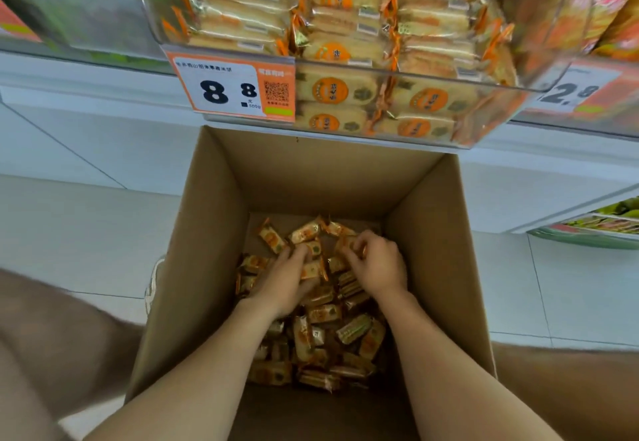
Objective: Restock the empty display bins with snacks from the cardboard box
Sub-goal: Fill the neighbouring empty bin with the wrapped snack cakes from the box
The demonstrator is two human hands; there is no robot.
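- One tiled white floor (69, 233) runs under everything, and the person's two legs (52, 337), blurred, sit on either side of the box.
- One cardboard box (311, 171) stands open on the floor directly below the shelf. Its four inner walls are bare and only its bottom is covered.
- One clear display bin (432, 74) hangs above the far edge of the box. It is already packed with orange-and-gold packets in about three side-by-side stacks, and four round orange logos show through its front wall.
- One loose heap of snack packets (332, 337) lies on the box bottom. They overlap too much for an exact count, but there are well over twenty, thickest on the near side, with bare cardboard showing at the far left corner.
- Two price tags are in view. The one reading 8.8 (231, 90) is fixed to the bin's front left, and a second (574, 93), partly cut off, is at the right.
- Two bare hands reach deep into the box:
  - The left hand (287, 278) lies on the heap with fingers and thumb curled round a packet.
  - The right hand (377, 264), just beside it, has its fingers bent over packets at the far end of the heap, grasping them.
- One pale shoe (154, 281) peeks out beside the box's left wall.
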